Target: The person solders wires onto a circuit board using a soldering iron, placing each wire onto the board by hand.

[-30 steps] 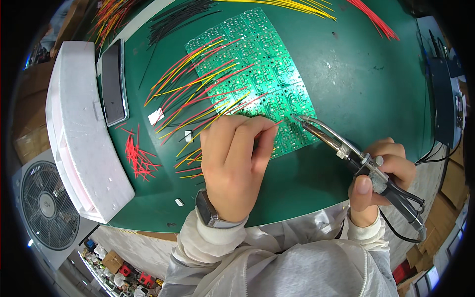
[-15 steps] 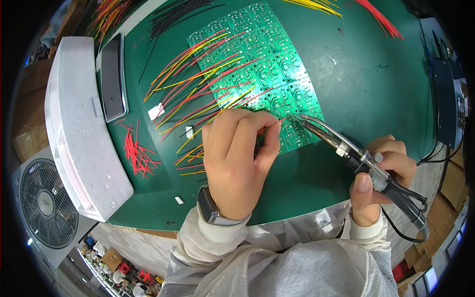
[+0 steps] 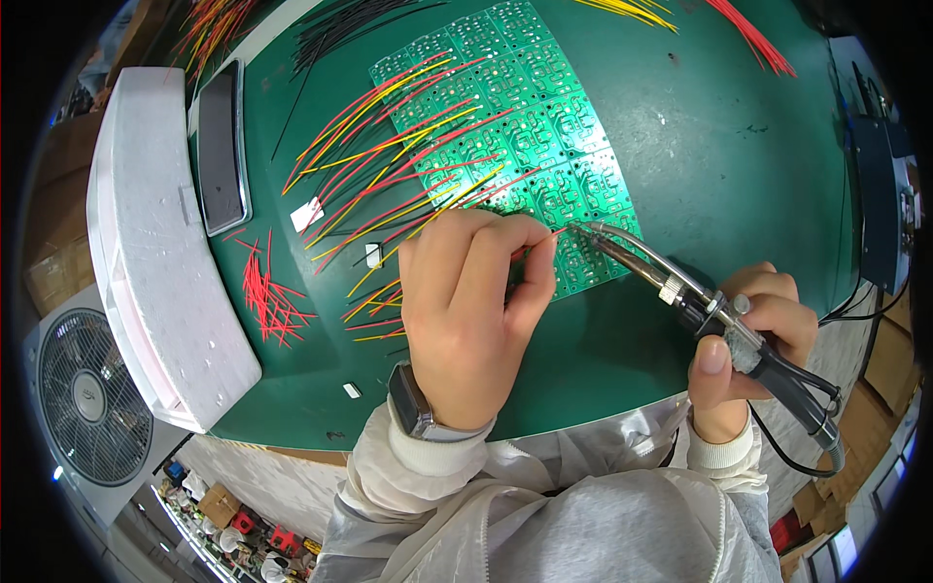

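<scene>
A green circuit board panel (image 3: 544,107) lies on the green mat, with red, yellow and black wires (image 3: 389,185) running off its left side. My left hand (image 3: 471,301) pinches a red wire over the board's near edge; the wire's end touches the board by the iron's tip. In my right hand (image 3: 753,340) is a soldering iron (image 3: 671,287) with a thin metal feed tube clamped along it. Its tip rests at the board's near right part, beside the pinched wire. My left palm hides part of the board and some wires.
A pile of short red wires (image 3: 272,301) lies on the left, beside a white foam box (image 3: 160,253) and a phone (image 3: 224,151). Bundles of black (image 3: 355,29), yellow (image 3: 627,12) and red wires (image 3: 753,39) lie at the back. A blue device (image 3: 882,204) stands far right.
The board has shifted very slightly up and right in the picture. My left hand and the pinched red wire have moved a little right; the iron has barely moved.
</scene>
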A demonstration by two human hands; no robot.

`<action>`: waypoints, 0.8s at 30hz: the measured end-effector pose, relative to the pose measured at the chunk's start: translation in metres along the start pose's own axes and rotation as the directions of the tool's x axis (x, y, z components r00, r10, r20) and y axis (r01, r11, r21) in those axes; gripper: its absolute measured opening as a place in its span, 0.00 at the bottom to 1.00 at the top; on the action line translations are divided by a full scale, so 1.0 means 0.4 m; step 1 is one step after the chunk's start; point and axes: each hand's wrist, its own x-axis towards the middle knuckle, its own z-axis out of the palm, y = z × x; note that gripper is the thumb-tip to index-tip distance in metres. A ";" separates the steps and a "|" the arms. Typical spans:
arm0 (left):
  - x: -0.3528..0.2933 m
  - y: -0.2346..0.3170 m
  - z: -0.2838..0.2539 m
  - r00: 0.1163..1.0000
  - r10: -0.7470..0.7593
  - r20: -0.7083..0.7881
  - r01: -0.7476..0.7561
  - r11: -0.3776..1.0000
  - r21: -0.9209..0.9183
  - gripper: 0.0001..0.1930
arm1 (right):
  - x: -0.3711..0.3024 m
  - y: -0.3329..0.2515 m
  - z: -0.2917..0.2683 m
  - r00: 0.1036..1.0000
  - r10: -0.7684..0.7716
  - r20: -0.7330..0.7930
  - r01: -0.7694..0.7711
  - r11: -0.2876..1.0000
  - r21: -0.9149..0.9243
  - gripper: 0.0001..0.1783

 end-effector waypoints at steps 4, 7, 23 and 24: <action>0.000 0.001 0.002 1.000 -0.001 -0.010 0.001 1.000 -0.004 0.07 | 0.000 -0.002 0.000 1.000 0.002 0.006 -0.002 1.000 -0.009 0.20; 0.001 0.003 0.002 1.000 -0.002 -0.004 0.002 1.000 0.005 0.07 | -0.001 -0.004 0.000 1.000 -0.007 0.010 0.007 1.000 -0.006 0.20; 0.003 0.004 0.000 1.000 0.018 -0.011 -0.017 0.999 0.045 0.07 | 0.004 -0.019 0.001 0.999 0.005 0.034 -0.004 1.000 -0.029 0.18; 0.003 0.004 0.000 1.000 0.016 -0.010 -0.016 0.999 0.046 0.07 | 0.003 -0.019 0.003 1.000 0.008 0.018 -0.008 1.000 -0.028 0.18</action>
